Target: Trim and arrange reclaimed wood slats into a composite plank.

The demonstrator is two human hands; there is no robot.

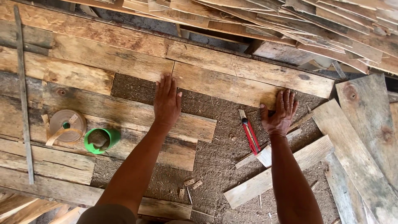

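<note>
Basically a rough chipboard base point(215, 157) fills the middle of the scene, partly covered with weathered planks. Both hands press flat on one long plank point(224, 85) lying across the far centre, butted against another board on its far side. Left hand point(166, 101) lies palm down at the plank's left end, fingers together and straight, clamped on nothing. Right hand point(280, 113) lies palm down at its right end, fingers slightly spread, also gripping nothing.

Judging by looks, the plank is stiff, dry, thin, probably light for its length, with a rough splintery face, so not slippery; edges may snag skin. Best hold looks like the long near edge or either end, since the face gives no grip.

Far right, a heap of thin wood strips point(315, 25) overhangs. Loose boards point(365, 137) lie at right. A long thin batten point(23, 99) runs near to far at left. Near left sit a roll of edge banding tape point(66, 124) and, just beside it, a green cup point(100, 140). A red utility knife point(250, 136) lies just left of the right wrist. Small wood chips point(190, 183) sit near centre.
</note>
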